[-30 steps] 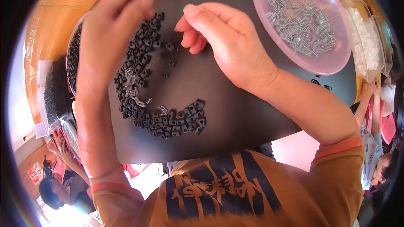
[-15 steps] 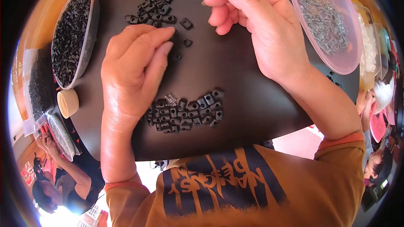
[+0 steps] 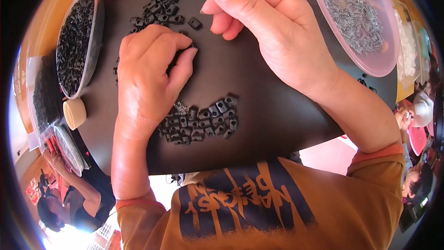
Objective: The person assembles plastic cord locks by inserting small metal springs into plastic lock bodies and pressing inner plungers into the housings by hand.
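**Small black parts under the left hand, supplies set out on both sides**

The small black plastic blocks with round holes (image 3: 203, 123) lie in close-set rows on the near part of the table; the upright, tight arrangement suggests they are ordered for easy picking or counting. A small cluster of silver wire coil springs (image 3: 180, 108) rests against these rows, beside the left wrist. Further off, a loose heap of similar black blocks (image 3: 176, 19) lies beyond the left hand.

The left hand (image 3: 149, 62) is bent low over the table, thumb and forefinger nearly meeting near a small dark part; whether they grip it cannot be told. The right hand (image 3: 282, 28) is raised, fingers curled, thumb laid toward the forefinger; whether anything is pinched there cannot be told. Its height probably leaves the left hand's work in view.

To the left stands a clear oval plastic tub (image 3: 96, 32) filled with black parts, with a beige ring-shaped object (image 3: 75, 113) just beside it. To the right, a translucent pink plastic bowl (image 3: 385, 65) holds many springs. Each supply apparently sits at the side for short reach, leaving the middle of the dark brown table (image 3: 268, 115) for handling.
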Tool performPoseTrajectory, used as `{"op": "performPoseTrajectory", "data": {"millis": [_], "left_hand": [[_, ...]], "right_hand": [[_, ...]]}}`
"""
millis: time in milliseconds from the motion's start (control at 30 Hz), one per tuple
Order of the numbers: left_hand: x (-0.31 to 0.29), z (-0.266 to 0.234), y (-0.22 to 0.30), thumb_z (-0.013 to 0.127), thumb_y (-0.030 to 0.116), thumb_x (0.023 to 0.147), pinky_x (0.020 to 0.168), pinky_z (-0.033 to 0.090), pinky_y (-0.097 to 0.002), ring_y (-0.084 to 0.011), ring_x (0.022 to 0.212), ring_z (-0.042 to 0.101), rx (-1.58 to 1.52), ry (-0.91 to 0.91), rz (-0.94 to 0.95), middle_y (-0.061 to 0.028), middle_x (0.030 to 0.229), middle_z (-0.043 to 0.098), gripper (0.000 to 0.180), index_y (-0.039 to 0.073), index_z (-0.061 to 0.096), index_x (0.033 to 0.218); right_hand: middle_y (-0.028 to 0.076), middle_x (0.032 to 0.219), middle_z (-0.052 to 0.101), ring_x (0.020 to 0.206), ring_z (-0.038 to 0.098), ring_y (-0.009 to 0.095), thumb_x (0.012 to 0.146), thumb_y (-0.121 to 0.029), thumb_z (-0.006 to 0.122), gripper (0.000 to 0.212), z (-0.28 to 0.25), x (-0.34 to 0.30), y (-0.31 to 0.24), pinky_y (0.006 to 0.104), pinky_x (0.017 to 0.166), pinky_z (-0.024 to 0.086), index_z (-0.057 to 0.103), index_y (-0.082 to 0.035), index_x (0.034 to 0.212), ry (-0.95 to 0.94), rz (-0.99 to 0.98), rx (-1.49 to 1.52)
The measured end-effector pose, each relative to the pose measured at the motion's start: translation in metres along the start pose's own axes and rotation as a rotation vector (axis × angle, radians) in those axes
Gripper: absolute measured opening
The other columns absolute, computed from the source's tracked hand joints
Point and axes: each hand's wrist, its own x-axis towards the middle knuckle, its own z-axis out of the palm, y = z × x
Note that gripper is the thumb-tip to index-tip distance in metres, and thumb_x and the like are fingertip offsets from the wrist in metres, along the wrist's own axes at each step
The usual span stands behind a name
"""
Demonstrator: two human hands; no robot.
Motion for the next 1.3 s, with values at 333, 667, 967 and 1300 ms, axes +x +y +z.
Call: {"op": "performPoseTrajectory", "data": {"millis": [333, 667, 967, 1300], "left_hand": [[-0.004, -0.007, -0.012, 0.062, 0.0, 0.076, 0.067, 0.044, -0.028, -0.0203, 0.072, 0.056, -0.126, 0.104, -0.085, -0.0069, 0.078, 0.059, 0.014, 0.004, 0.064, 0.089], [-0.013, -0.026, -0.034, 0.061, 0.004, 0.084, 0.065, 0.039, -0.017, -0.0044, 0.071, 0.049, -0.199, 0.223, -0.303, 0.0017, 0.077, 0.055, 0.011, 0.002, 0.064, 0.094], [-0.017, -0.04, -0.03, 0.059, 0.003, 0.084, 0.064, 0.039, -0.0186, -0.0054, 0.07, 0.049, -0.174, 0.139, -0.299, 0.0011, 0.078, 0.055, 0.01, 0.0, 0.063, 0.093], [-0.024, -0.073, -0.021, 0.062, -0.001, 0.073, 0.062, 0.04, -0.0259, -0.0187, 0.07, 0.052, -0.182, -0.376, -0.182, -0.0079, 0.076, 0.053, 0.013, -0.001, 0.059, 0.085]], "right_hand": [[0.02, 0.108, 0.054, 0.104, 0.05, 0.036, 0.079, -0.002, 0.053, 0.03, 0.001, 0.002, 0.001, 0.0402, 0.09, 0.039, 0.053, 0.002, 0.109, -0.058, -0.812, -1.44], [0.017, 0.109, 0.055, 0.109, 0.047, 0.033, 0.079, -0.007, 0.055, 0.021, -0.002, 0.004, 0.008, 0.0429, 0.093, 0.036, 0.059, 0.001, 0.097, -0.141, -0.538, -1.142], [0.012, 0.087, 0.058, 0.084, 0.054, 0.027, 0.075, -0.003, 0.059, 0.01, -0.024, 0.024, 0.032, 0.0346, 0.076, 0.044, 0.061, 0.0, 0.084, -0.039, -1.192, -1.295], [0.008, 0.072, 0.057, 0.06, 0.055, 0.018, 0.08, -0.007, 0.065, 0.008, 0.007, 0.005, -0.017, 0.0264, 0.054, 0.043, 0.06, -0.001, 0.081, -0.007, -0.305, -0.861]]}}
